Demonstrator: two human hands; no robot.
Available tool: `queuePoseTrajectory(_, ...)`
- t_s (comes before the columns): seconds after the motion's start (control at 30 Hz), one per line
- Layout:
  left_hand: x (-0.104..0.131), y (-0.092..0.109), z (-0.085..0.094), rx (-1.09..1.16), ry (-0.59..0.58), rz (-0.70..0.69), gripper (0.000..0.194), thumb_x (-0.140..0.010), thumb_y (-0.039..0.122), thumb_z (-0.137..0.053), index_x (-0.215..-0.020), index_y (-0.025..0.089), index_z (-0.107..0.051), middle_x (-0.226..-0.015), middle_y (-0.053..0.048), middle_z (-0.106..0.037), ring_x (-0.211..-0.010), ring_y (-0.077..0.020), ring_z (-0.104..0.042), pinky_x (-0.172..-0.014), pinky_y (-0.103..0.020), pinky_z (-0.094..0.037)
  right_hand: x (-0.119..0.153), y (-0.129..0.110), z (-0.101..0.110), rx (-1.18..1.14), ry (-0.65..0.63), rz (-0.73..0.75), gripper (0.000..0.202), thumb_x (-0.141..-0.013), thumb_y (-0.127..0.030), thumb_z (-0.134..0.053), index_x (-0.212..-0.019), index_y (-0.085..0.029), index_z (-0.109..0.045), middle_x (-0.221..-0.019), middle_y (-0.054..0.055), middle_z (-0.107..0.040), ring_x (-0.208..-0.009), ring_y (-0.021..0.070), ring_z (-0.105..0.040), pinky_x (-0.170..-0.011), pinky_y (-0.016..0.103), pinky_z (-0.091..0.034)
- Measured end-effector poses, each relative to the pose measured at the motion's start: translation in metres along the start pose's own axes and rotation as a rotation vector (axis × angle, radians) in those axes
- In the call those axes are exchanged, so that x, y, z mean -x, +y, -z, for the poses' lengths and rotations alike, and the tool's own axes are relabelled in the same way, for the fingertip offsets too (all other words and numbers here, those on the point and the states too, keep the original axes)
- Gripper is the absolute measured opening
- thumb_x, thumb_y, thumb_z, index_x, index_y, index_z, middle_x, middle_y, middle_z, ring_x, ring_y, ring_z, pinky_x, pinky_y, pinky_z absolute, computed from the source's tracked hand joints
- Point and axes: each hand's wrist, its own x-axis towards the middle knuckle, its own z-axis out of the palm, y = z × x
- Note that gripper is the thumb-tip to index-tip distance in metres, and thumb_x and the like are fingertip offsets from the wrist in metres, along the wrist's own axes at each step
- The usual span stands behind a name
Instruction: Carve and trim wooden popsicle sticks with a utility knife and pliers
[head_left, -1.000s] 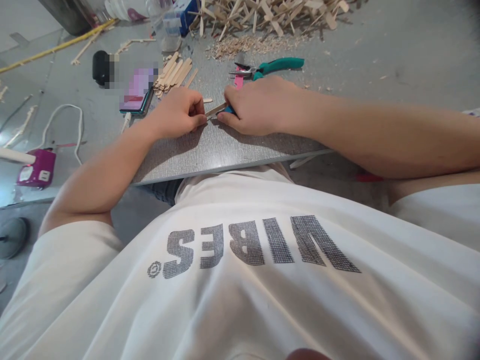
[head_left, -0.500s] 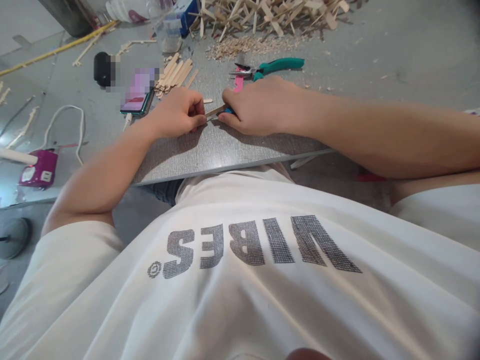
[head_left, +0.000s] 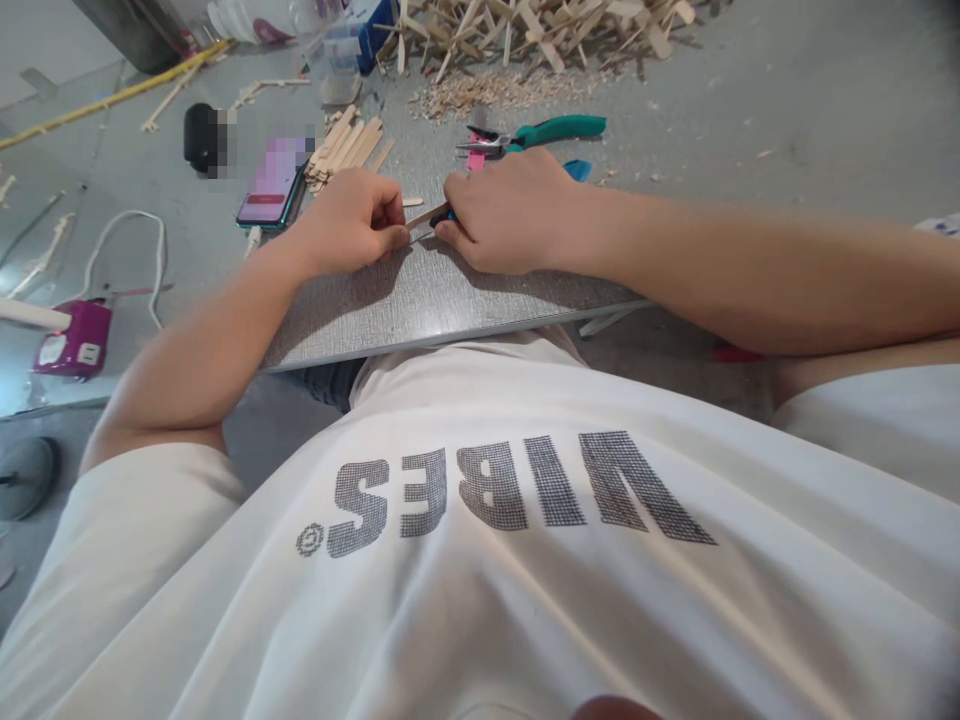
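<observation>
My left hand [head_left: 358, 222] is closed, pinching one end of a wooden craft stick [head_left: 426, 217] between thumb and fingers. The stick's other end reaches to my right hand [head_left: 510, 212], which is wrapped round a blue utility knife [head_left: 577, 170]. Most of the knife is hidden in the palm; its blue end shows behind the hand, and a thin blade lies close to the stick. Just beyond my right hand rest green-handled pliers [head_left: 559, 130], on top of a pink piece [head_left: 476, 155]. Behind my left hand is a bundle of craft sticks [head_left: 352, 145].
A heap of crossed sticks [head_left: 525, 30] lies at the back, with wood shavings [head_left: 487, 92] before it. To the left are a phone [head_left: 266, 190] on a cable, a black case [head_left: 201, 138] and a purple adapter [head_left: 73, 338]. The table edge [head_left: 450, 338] runs close to my body.
The knife has turned in my right hand, so its blue end now shows behind the wrist. Both hands stay almost in place; the stick is still pinched in my left hand.
</observation>
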Motion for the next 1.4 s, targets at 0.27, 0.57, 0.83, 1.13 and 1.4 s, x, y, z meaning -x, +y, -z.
queuePoseTrajectory(0.27,-0.001,0.005,-0.004,-0.053,0.055,0.062,0.019,-0.096,0.021,-0.075,-0.081,0.024,-0.063,-0.064,0.003,-0.066,-0.078,-0.0161,-0.063,-0.087,-0.03,-0.048,-0.005,0.004,-0.007,0.019,0.031,-0.005,0.071,-0.122,-0.064,-0.032,-0.147,-0.011,-0.071,-0.129,0.026,-0.083,-0.118,0.0451,-0.082,-0.089,0.053,-0.064)
queuePoseTrajectory(0.57,0.0,0.011,-0.002,-0.019,-0.006,0.112,0.027,-0.1,0.012,-0.074,-0.078,0.023,-0.063,-0.062,0.005,-0.067,-0.062,-0.0128,-0.059,-0.073,-0.031,-0.046,-0.008,0.005,-0.011,-0.015,0.062,-0.004,0.067,-0.12,-0.066,-0.036,-0.139,-0.015,-0.076,-0.125,0.022,-0.084,-0.112,0.0389,-0.081,-0.086,0.048,-0.059)
queuePoseTrajectory(0.83,-0.007,0.0,-0.003,0.103,-0.031,0.091,0.028,-0.098,0.01,-0.075,-0.075,0.021,-0.064,-0.061,0.001,-0.068,-0.056,-0.0129,-0.061,-0.064,-0.031,-0.049,-0.007,0.005,-0.007,-0.009,0.018,0.016,0.065,-0.123,-0.063,-0.039,-0.137,-0.011,-0.075,-0.123,0.024,-0.083,-0.114,0.0406,-0.08,-0.086,0.046,-0.057)
queuePoseTrajectory(1.13,-0.011,-0.007,-0.004,0.124,-0.057,0.063,0.024,-0.094,0.013,-0.082,-0.077,0.02,-0.066,-0.063,0.001,-0.069,-0.055,-0.0122,-0.063,-0.065,-0.028,-0.048,-0.01,0.013,-0.014,-0.102,0.056,0.023,0.055,-0.12,-0.065,-0.046,-0.117,-0.019,-0.078,-0.107,0.015,-0.087,-0.112,0.0342,-0.081,-0.089,0.043,-0.055)
queuePoseTrajectory(1.4,-0.005,0.006,-0.003,0.072,-0.047,0.084,0.028,-0.097,0.012,-0.073,-0.074,0.023,-0.064,-0.062,0.001,-0.068,-0.058,-0.0143,-0.061,-0.068,-0.035,-0.05,-0.009,0.012,-0.011,-0.062,0.038,0.039,0.059,-0.118,-0.065,-0.041,-0.125,-0.018,-0.077,-0.117,0.02,-0.086,-0.115,0.0411,-0.08,-0.089,0.051,-0.06)
